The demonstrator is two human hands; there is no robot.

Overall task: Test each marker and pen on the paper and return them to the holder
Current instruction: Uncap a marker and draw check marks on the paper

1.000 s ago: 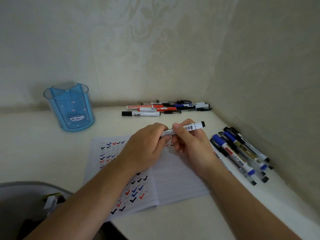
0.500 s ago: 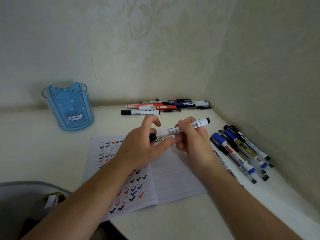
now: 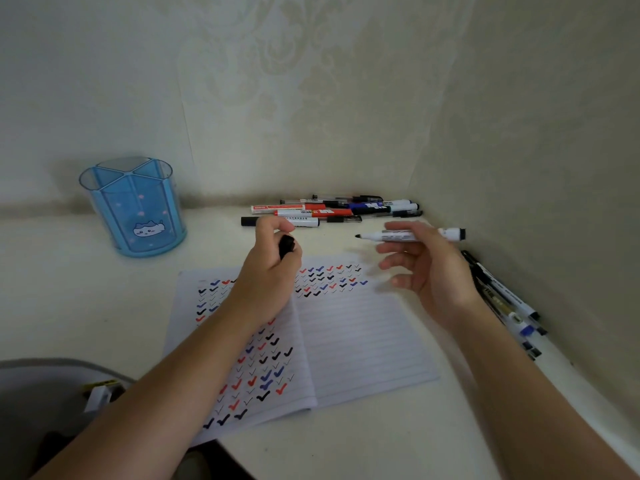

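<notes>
Marker [image 3: 398,235], its black tip bare and pointing left, is held level above a cream-white desk [image 3: 86,306] by a person's right hand [image 3: 433,271]. The thumb and upper fingers pinch the barrel while the lower fingers hang loosely spread. The left hand [image 3: 270,275] is curled round the black cap [image 3: 286,245], raised over an open lined notebook [image 3: 363,341]. Rows of black, blue and red ticks cover the notebook's left page and the top of its right page. A see-through blue holder [image 3: 133,206] with a cartoon cat on its front stands upright at the back left, well apart from both hands. A back pile of pens [image 3: 332,211] lies along the far wall, and a side pile of pens [image 3: 502,299] lies along the right-hand wall. The desk sits in a corner papered with pale wallpaper [image 3: 311,98] in a faint floral pattern. A grey object [image 3: 41,386] at lower left is too unclear to identify.
</notes>
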